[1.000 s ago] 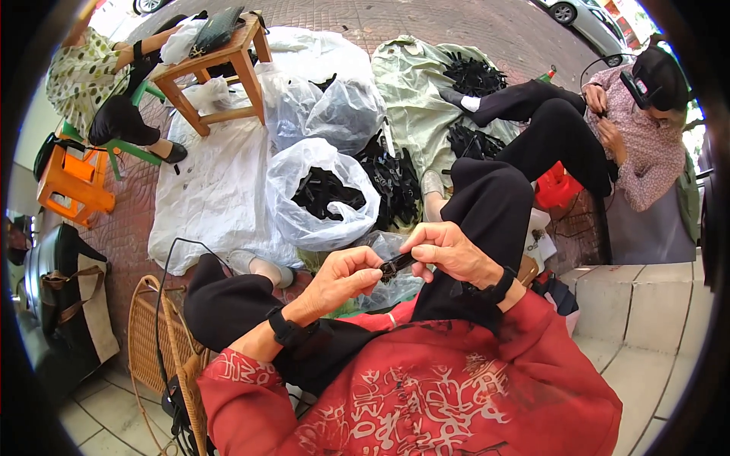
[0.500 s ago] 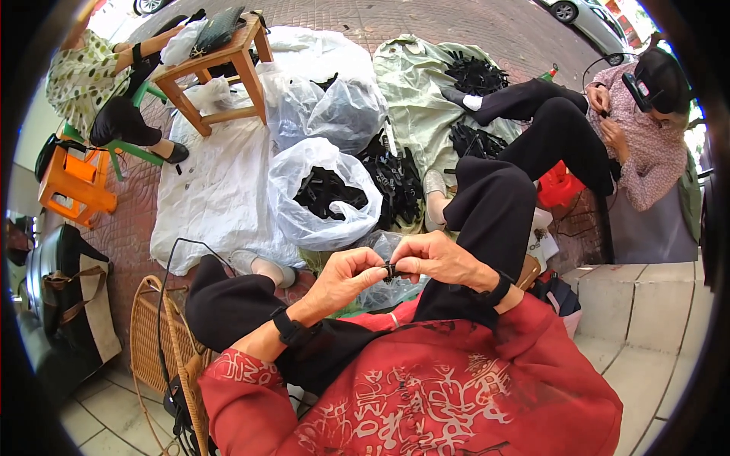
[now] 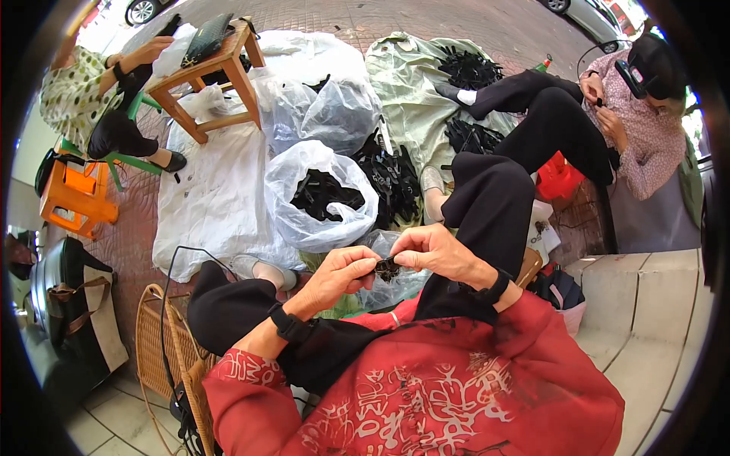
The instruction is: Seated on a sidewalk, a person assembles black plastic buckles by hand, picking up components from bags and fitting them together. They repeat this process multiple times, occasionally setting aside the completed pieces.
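Observation:
Above my lap, a small black piece [image 3: 387,267], seemingly plastic, is pinched between both hands; its exact kind is too small to make out. My left hand [image 3: 340,275] grips its left end between thumb and fingertips. From the other side, my right hand [image 3: 441,257] pinches the right end with thumb and forefinger. Just beyond my hands stands an open clear plastic bag [image 3: 283,199] holding many black pieces [image 3: 327,195]. To its right lies a loose heap of black strip-like pieces [image 3: 391,182]. Crumpled clear plastic [image 3: 380,292] lies under my hands, between my knees.
A wooden stool [image 3: 247,91] stands on white sheeting [image 3: 205,197], a person [image 3: 80,99] beside it. Another person [image 3: 646,129] sits at right, handling a small dark piece. A wicker chair [image 3: 156,342] and dark case [image 3: 72,296] are at left, tiled steps [image 3: 646,304] at right.
My fingers have shifted their hold on the small black piece, which has turned slightly. The left-hand person's hand has moved away from the bag on the stool. The whole view has shifted a little.

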Demonstrator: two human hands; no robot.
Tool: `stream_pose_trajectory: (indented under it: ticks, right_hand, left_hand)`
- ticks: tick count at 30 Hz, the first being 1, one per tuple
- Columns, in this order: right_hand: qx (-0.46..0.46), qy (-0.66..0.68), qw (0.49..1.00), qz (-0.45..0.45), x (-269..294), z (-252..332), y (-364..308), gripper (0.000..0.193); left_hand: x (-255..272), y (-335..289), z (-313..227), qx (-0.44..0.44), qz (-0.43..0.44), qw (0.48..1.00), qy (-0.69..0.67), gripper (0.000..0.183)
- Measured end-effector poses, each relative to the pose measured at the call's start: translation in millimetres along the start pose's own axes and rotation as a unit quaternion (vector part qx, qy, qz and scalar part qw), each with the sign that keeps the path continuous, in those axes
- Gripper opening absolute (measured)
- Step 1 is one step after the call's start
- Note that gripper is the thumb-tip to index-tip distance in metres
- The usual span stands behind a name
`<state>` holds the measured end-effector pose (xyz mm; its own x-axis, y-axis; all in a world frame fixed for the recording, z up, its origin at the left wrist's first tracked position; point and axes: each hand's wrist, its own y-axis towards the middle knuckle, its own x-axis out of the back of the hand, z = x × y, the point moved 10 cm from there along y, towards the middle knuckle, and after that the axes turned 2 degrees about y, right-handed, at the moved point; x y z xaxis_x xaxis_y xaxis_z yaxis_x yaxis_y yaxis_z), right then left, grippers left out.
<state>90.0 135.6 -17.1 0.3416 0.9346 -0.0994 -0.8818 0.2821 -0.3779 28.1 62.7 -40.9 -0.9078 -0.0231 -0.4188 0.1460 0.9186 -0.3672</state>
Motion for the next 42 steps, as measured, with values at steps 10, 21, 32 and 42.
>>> stream_pose_trajectory:
  ticks: [10,21,32,42]
  right_hand:
    - [-0.026,0.072,0.997,0.018,-2,-14,4,0.016]
    - [0.145,-0.275,0.950,0.003,-20,34,-9,0.014]
    - [-0.036,0.101,0.994,-0.015,11,-28,14,0.015]
    - [-0.071,0.055,0.992,0.090,-3,-33,13,0.013]
  left_hand:
    - [4,2,5,0.003,-0.018,0.999,0.051,0.017]
    - [-2,2,-4,-0.088,-0.032,0.984,0.153,0.016]
    - [6,14,18,0.036,-0.009,0.998,-0.056,0.013]
    - [7,14,13,0.019,-0.044,0.997,0.060,0.011]
